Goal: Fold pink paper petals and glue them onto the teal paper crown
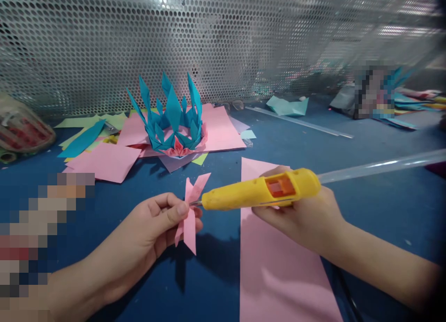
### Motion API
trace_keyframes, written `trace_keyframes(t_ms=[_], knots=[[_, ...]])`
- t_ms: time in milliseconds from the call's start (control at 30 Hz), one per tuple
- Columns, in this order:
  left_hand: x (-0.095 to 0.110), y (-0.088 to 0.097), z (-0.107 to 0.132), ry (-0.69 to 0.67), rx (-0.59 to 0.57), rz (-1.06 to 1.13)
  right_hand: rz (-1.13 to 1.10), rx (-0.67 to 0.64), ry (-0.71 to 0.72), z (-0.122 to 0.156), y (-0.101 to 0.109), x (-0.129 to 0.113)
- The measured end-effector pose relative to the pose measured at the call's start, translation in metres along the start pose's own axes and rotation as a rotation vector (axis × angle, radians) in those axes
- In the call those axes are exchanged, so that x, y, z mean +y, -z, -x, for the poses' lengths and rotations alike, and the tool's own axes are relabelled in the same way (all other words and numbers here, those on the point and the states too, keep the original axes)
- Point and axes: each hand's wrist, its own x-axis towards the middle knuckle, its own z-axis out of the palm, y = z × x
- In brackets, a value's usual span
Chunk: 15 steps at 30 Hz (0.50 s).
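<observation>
My left hand (153, 224) pinches a small folded pink paper piece (191, 210) between thumb and fingers, above the blue table. My right hand (303, 215) grips a yellow glue gun (258, 192), with its metal tip touching the pink piece. A clear glue stick (379, 166) juts out of the gun's back toward the right. A blue and pink folded paper flower (172, 122) stands farther back on loose pink sheets.
A long pink paper strip (275, 266) lies under my right hand. Loose pink, green and blue sheets (104, 159) lie at the back left. A perforated metal wall (223, 38) closes off the rear. More paper pieces (411, 103) and a clear stick (299, 122) lie at the back right.
</observation>
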Motion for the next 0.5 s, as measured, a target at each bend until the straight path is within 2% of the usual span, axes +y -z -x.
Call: trace_keyframes(t_ms=[200, 500], knots=[[-0.0006, 0.002, 0.0002, -0.002, -0.006, 0.015, 0.065, 0.076, -0.048, -0.0031, -0.0007, 0.006], [-0.0027, 0.0024, 0.0005, -0.004, -0.003, 0.008, 0.058, 0.058, -0.02, -0.0025, -0.0039, 0.0047]])
